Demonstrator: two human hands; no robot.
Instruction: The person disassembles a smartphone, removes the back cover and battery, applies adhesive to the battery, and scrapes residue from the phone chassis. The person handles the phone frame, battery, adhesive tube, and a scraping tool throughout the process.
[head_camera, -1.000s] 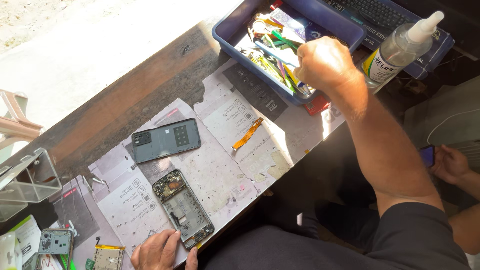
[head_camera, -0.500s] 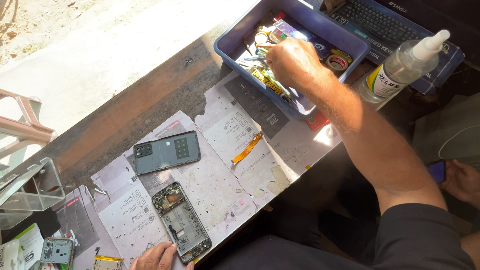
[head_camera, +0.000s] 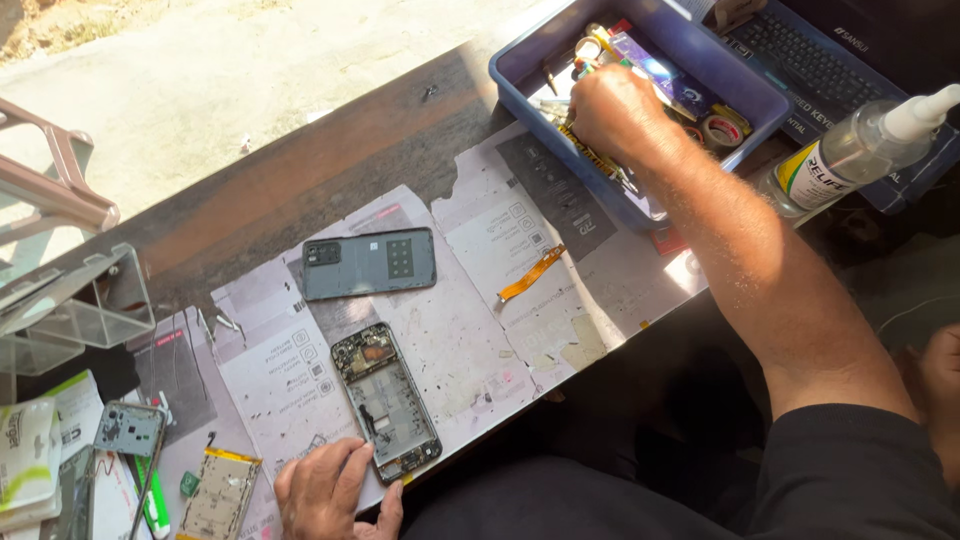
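Note:
An opened phone body (head_camera: 386, 400) with its insides showing lies on printed paper sheets (head_camera: 470, 330) near the table's front edge. My left hand (head_camera: 335, 492) rests flat beside its lower end, fingertips touching the frame. My right hand (head_camera: 612, 110) reaches into a blue plastic tray (head_camera: 640, 205) of small tools and parts at the upper right; its fingers are curled down among the parts and hidden, so what they grip is unclear. A dark grey phone back cover (head_camera: 368, 263) lies above the opened phone. An orange flex strip (head_camera: 532, 273) lies to the right.
A clear squeeze bottle with a white nozzle (head_camera: 860, 150) and a keyboard box (head_camera: 810, 60) sit at the far right. At the left are a clear plastic stand (head_camera: 75, 310), a small circuit board (head_camera: 130, 430), a gold-edged battery part (head_camera: 220, 490) and another person's hand (head_camera: 935, 370) at the right edge.
My right hand has moved left and deeper into the blue tray. My left hand stays by the opened phone. The view has shifted a little.

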